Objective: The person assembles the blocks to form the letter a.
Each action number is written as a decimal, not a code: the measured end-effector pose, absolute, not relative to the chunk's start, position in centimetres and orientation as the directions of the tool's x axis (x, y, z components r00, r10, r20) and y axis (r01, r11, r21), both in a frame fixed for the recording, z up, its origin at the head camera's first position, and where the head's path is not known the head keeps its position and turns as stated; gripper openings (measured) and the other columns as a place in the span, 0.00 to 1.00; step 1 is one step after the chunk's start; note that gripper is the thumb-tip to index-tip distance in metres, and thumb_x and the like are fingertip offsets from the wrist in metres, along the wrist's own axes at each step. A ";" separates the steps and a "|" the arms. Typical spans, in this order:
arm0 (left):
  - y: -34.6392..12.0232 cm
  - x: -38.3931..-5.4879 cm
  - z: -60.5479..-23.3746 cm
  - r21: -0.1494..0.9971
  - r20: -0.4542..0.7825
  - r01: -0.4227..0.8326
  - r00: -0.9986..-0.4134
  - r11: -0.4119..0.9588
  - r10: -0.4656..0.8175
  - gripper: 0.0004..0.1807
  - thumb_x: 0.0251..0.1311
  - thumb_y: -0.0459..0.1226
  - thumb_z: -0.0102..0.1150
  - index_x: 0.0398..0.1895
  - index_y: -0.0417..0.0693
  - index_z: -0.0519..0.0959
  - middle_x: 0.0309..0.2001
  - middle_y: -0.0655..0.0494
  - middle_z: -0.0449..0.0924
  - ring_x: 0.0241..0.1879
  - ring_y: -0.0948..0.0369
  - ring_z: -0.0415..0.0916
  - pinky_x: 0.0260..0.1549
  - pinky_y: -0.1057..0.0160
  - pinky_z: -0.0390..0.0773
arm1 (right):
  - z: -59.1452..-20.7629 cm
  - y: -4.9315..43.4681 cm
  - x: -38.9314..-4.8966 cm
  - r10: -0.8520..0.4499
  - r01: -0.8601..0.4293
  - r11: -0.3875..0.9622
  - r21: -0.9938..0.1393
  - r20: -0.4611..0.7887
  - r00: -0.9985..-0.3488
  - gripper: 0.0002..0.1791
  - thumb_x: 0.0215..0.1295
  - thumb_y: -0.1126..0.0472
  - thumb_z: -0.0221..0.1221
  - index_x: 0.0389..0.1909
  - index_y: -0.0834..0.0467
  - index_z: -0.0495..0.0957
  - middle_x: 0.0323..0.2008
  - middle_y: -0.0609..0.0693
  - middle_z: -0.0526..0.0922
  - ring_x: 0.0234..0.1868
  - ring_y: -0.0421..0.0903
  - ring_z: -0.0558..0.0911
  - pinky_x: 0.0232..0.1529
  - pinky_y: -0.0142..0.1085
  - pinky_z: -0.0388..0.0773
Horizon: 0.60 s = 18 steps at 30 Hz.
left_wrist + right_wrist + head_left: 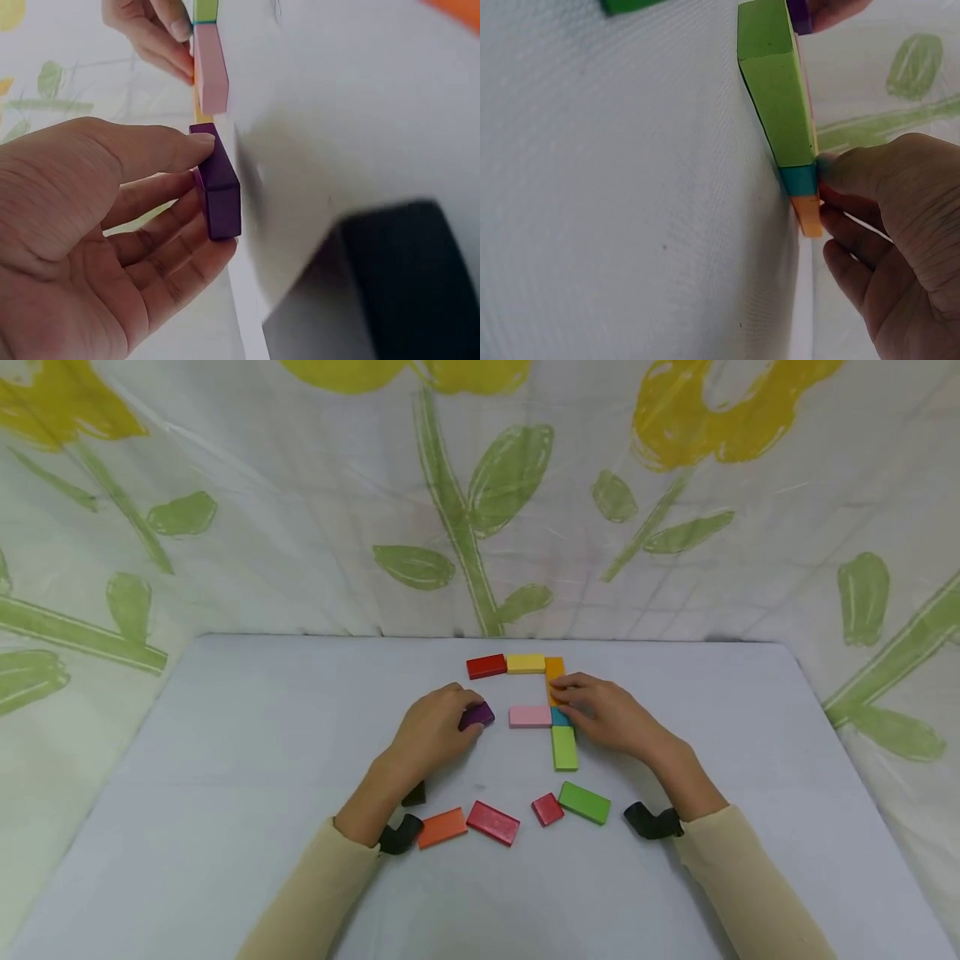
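Observation:
My left hand [437,727] pinches a purple block [219,180] between thumb and fingers, over the table left of the pink block [529,717]. In the left wrist view the purple block points toward that pink one. On the other side, my right hand [611,714] touches the row of blocks from the right. Its fingertips are at the orange-yellow block [554,668] and its thumb is at the small blue block [799,181]. A lime green block [565,749] continues the row nearer to me. At the row's far end lie a yellow block [526,664] and a red block [486,666].
Closer to me lie an orange block [442,828], a red block [493,823], a small red block [547,809] and a green block [584,802]. A dark block [415,794] is partly hidden by the left wrist. A flower-painted cloth [300,552] hangs behind the white table [247,735].

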<state>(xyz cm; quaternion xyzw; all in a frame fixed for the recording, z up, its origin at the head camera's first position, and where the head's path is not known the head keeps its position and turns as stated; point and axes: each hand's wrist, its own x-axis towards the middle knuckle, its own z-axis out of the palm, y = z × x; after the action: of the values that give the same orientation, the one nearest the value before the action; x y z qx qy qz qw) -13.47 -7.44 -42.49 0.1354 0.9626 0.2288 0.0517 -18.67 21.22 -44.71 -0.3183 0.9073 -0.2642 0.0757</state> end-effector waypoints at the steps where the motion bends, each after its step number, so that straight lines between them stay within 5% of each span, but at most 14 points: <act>1: -7.3 -13.5 -42.4 0.455 -0.037 0.242 -0.956 0.857 0.290 0.18 0.67 0.37 0.70 0.58 0.44 0.86 0.51 0.47 0.87 0.48 0.54 0.83 0.52 0.53 0.87 | -44.7 21.2 -18.7 -0.619 -0.541 0.655 -0.528 0.036 -0.784 0.21 0.74 0.67 0.63 0.65 0.65 0.81 0.68 0.59 0.81 0.71 0.61 0.79 0.71 0.57 0.78; 18: -5.7 -14.1 -42.1 0.448 -0.093 0.245 -0.944 0.860 0.317 0.18 0.66 0.38 0.71 0.58 0.44 0.86 0.51 0.47 0.88 0.50 0.53 0.82 0.54 0.53 0.86 | -44.7 21.3 -18.8 -0.622 -0.543 0.648 -0.534 0.041 -0.782 0.20 0.75 0.67 0.62 0.65 0.65 0.80 0.68 0.60 0.82 0.71 0.61 0.79 0.70 0.57 0.78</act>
<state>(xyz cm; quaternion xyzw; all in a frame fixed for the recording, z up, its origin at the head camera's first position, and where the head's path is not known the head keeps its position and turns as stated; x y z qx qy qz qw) -14.07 -5.75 -42.14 0.1462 0.9608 0.2208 0.0818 -18.80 21.30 -44.70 -0.3217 0.9048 -0.2691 0.0731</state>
